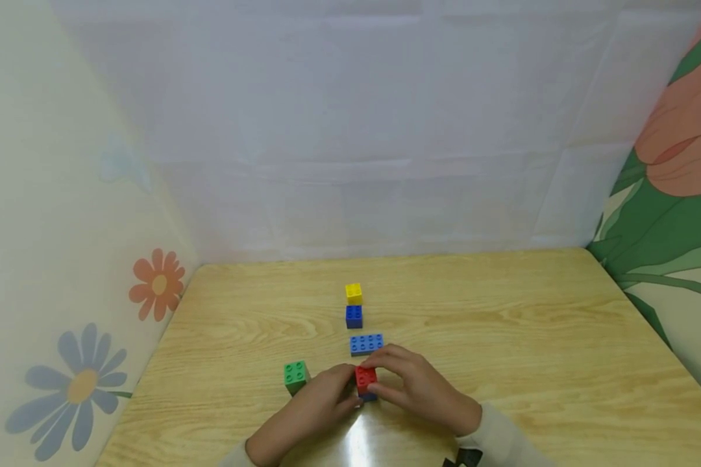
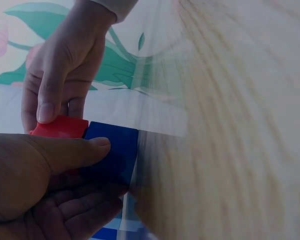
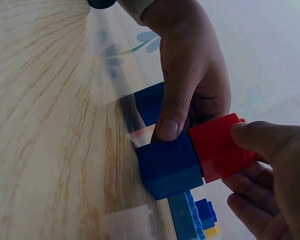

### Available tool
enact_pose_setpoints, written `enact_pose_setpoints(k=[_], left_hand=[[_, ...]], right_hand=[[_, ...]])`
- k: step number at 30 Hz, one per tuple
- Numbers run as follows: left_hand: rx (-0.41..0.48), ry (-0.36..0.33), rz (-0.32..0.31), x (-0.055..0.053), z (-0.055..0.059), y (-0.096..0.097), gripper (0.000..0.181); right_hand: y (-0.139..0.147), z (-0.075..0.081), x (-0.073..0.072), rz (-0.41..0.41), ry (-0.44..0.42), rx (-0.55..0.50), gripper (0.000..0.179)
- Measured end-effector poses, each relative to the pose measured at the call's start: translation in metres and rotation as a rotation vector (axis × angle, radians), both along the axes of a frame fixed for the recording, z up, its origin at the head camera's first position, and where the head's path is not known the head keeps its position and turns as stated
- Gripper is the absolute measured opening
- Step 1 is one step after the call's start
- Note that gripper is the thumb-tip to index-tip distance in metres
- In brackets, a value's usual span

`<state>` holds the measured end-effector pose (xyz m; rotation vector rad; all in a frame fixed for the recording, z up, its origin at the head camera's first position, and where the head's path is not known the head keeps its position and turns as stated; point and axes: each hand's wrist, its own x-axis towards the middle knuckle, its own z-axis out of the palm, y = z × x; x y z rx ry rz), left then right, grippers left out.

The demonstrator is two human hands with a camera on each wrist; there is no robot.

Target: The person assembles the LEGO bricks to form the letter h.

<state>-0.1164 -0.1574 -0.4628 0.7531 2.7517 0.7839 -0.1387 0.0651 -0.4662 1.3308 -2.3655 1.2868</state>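
Observation:
A red toy building brick (image 1: 363, 377) sits on top of a dark blue brick (image 3: 169, 162), near the front middle of the table. My right hand (image 1: 420, 389) pinches the red brick between thumb and fingers. From the other side, my left hand (image 1: 321, 403) grips the blue brick, its thumb flat against one face in the left wrist view. In that view the red brick (image 2: 62, 127) meets the blue one (image 2: 112, 150) along a thin seam. A green brick (image 1: 296, 375) stands just left of my left hand, its lower part dark.
Beyond the hands lie a lighter blue long brick (image 1: 366, 344), a small blue brick (image 1: 354, 316) and a yellow brick (image 1: 353, 293), roughly in a row on the wooden table (image 1: 502, 324). A white sheet (image 1: 374, 130) hangs behind the table; flower-patterned panels flank it.

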Motion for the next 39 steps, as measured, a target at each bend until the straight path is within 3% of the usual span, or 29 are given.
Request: enact_pose_setpoints(k=[34,39], left_hand=[[-0.022,-0.014,0.005,0.0,0.0014,0.0015,0.037],[-0.018,-0.016,0.007,0.0002,0.002,0.0019,0.037]], right_hand=[[0.001,-0.0056,-0.0045,0.043,-0.026,-0.026,0.026],[0.0005,-0.0068,-0.006,0.06,0.018,-0.035,0.027]])
